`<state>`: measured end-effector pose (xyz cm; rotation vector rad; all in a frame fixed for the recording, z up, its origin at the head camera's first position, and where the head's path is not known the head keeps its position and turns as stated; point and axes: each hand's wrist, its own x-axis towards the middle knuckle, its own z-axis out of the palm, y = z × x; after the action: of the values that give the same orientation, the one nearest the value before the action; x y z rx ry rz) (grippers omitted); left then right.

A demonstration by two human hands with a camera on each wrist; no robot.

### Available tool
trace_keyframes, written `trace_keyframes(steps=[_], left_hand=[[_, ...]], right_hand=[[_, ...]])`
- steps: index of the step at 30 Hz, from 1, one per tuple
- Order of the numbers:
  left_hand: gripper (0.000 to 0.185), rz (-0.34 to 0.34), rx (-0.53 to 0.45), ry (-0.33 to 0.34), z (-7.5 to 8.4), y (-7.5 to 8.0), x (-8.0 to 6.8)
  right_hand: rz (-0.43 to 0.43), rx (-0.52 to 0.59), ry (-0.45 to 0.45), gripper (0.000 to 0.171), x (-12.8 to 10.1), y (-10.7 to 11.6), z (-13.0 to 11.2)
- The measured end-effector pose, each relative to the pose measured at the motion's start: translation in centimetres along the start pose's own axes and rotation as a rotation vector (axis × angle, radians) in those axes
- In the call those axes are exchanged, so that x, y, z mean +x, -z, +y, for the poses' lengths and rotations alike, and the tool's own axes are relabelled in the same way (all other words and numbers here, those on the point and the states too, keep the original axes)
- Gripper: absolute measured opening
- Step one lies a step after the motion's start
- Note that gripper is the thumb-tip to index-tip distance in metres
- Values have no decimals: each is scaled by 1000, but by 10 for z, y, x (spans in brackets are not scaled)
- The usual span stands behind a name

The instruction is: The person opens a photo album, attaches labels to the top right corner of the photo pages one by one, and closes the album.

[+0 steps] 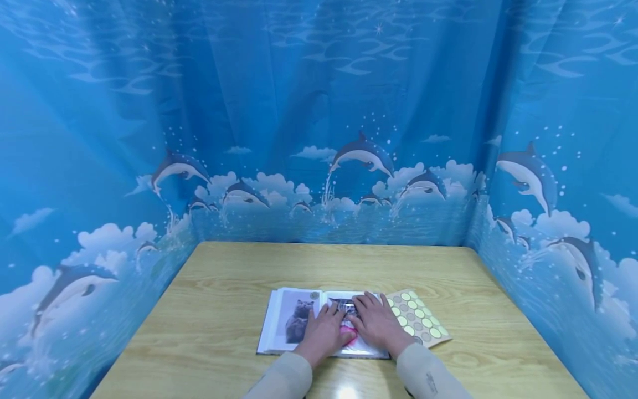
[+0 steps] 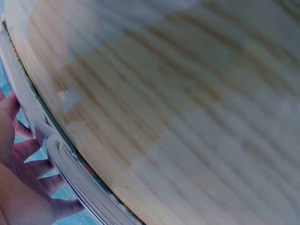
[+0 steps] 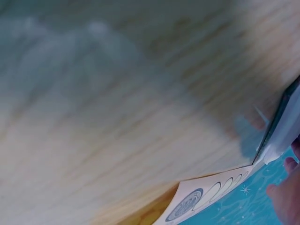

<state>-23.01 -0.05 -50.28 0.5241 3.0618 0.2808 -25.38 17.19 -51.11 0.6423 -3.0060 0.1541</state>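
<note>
An open photo album [image 1: 272, 327] lies on the table, its page edges [image 2: 77, 176] thick in the left wrist view. On its left page is a picture of a fluffy grey cat [image 1: 297, 322], with a small round sticker [image 1: 314, 295] at the top corner. My left hand [image 1: 324, 334] rests with spread fingers over the inner part of the right page. Beside it, my right hand [image 1: 380, 326] lies across that same page, fingers extended. Between them show part of a striped cat picture [image 1: 347, 306] and a pink patch [image 1: 348, 334]; the rest is hidden.
A sheet of round stickers [image 1: 422, 320] lies at an angle against the album's right side, some circles pale yellow, others greyish. The wooden table [image 1: 224, 299] spreads around both. Blue dolphin-print curtains [image 1: 279, 111] stand behind it and along both sides.
</note>
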Motion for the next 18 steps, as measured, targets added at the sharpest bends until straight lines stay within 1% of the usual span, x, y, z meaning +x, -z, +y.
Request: trace_keyframes(steps=[11,16,18], left_hand=[[71,-13,-16,13,1,0,1],[71,-1,-27,14,0,-1,3],[72,5,-20,12,0,-1,3]], right_hand=[[-3,-23,-6,58,-3,3,1],[17,-35,-17,57,-3,4,6],[26,-16,-29,57,-4,4,7]])
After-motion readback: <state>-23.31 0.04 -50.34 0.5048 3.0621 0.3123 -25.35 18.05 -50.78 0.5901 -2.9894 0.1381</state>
